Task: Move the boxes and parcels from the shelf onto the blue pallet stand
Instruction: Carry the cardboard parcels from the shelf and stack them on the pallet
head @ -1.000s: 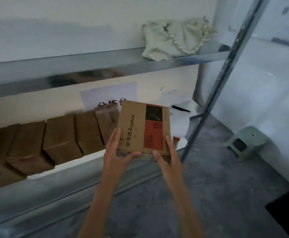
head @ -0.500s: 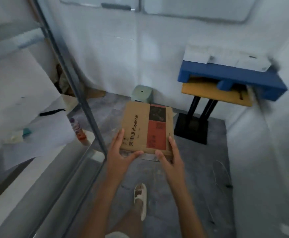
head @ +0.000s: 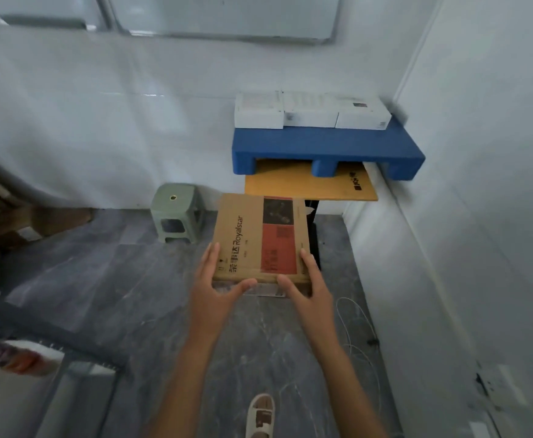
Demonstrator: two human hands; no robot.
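A person holds a flat brown Royalstar cardboard box out in front, above a grey marbled floor. The left hand grasps the box's near left corner, fingers along the side and thumb under the near edge. The right hand grasps the near right corner in the same way. Ahead, in the corner of white walls, stands the blue pallet stand, resting on a yellow board. Three white boxes sit side by side, touching, along the pallet's far edge. A pale green plastic stool stands on the floor, left of the box. A sandalled foot shows at the bottom edge.
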